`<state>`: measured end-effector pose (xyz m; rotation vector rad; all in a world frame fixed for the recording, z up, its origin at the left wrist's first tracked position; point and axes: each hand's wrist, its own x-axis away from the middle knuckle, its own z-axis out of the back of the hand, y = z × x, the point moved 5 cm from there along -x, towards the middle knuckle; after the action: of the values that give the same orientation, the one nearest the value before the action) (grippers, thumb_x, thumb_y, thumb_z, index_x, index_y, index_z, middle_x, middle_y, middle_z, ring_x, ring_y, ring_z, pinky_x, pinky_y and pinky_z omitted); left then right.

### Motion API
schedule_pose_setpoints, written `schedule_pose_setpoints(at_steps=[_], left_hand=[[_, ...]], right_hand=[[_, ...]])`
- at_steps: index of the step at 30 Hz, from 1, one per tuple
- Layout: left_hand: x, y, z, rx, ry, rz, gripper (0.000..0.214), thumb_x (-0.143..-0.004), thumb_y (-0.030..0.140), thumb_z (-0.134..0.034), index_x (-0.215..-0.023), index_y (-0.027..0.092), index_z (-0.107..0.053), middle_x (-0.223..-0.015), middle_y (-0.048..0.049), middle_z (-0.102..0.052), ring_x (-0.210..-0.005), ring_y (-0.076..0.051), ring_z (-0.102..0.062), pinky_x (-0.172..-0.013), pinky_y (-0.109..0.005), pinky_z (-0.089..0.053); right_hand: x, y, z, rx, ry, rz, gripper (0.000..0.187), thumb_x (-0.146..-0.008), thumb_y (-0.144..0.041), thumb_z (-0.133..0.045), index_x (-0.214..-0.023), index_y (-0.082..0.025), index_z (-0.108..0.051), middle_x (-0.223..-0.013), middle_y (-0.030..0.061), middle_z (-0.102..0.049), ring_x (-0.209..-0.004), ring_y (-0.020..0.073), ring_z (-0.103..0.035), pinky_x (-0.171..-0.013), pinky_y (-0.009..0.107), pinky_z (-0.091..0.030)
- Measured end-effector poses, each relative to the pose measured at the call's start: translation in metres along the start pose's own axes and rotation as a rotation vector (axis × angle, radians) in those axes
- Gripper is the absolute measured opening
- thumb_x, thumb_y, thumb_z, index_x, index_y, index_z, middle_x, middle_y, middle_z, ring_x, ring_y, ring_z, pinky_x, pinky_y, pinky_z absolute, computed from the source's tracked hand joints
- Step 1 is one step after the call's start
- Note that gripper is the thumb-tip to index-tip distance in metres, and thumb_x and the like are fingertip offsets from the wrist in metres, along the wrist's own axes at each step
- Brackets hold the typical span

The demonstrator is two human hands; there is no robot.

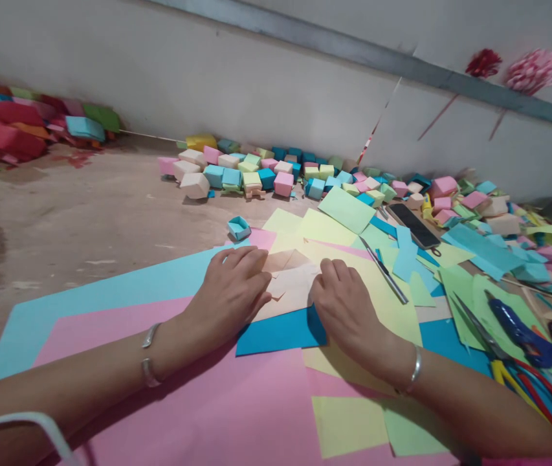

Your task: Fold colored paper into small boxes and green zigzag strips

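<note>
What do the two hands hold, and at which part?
The left hand and right hand press a folded peach paper sheet flat at its left and right edges.

Peach paper [289, 285] partly under left hand [231, 294] and right hand [344, 309]; scissors [479, 331] cut by frame edge.

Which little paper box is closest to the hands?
The small blue open-topped box, sitting alone just beyond the left hand. All the other boxes are heaped farther back along the wall.
</note>
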<state>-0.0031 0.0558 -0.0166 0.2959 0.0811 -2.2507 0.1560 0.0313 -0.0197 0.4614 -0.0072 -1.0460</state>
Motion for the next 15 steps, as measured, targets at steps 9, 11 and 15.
schedule_pose_setpoints(at_steps=[9,11,15], left_hand=[[0.003,-0.004,0.002,0.028,0.066,-0.024,0.021,-0.092,0.019,-0.049,-0.087,0.020,-0.069,-0.126,-0.0156,-0.054,-0.120,-0.035,-0.047,-0.092,-0.053,-0.041],[0.002,-0.007,0.004,0.073,0.109,-0.005,0.021,-0.092,0.021,-0.049,-0.086,0.020,-0.069,-0.129,-0.0152,-0.051,-0.125,-0.036,-0.044,-0.095,-0.054,-0.041],[-0.002,-0.011,0.009,0.157,0.131,-0.011,0.015,-0.091,0.020,-0.051,-0.089,0.019,-0.067,-0.130,-0.0135,-0.051,-0.129,-0.032,-0.041,-0.102,-0.051,-0.039]], right_hand=[[0.003,-0.015,-0.010,0.013,-0.041,0.222,0.030,-0.087,0.000,-0.043,-0.105,-0.005,-0.066,-0.105,0.0190,-0.063,-0.095,0.0286,-0.054,-0.072,0.039,-0.040],[0.003,-0.015,-0.012,0.010,-0.034,0.229,0.030,-0.087,-0.001,-0.043,-0.105,-0.004,-0.067,-0.107,0.0210,-0.062,-0.094,0.0285,-0.054,-0.073,0.039,-0.040],[0.002,-0.015,-0.013,0.018,-0.019,0.240,0.029,-0.086,-0.001,-0.045,-0.104,-0.003,-0.067,-0.105,0.0221,-0.063,-0.091,0.0283,-0.055,-0.074,0.039,-0.039]])
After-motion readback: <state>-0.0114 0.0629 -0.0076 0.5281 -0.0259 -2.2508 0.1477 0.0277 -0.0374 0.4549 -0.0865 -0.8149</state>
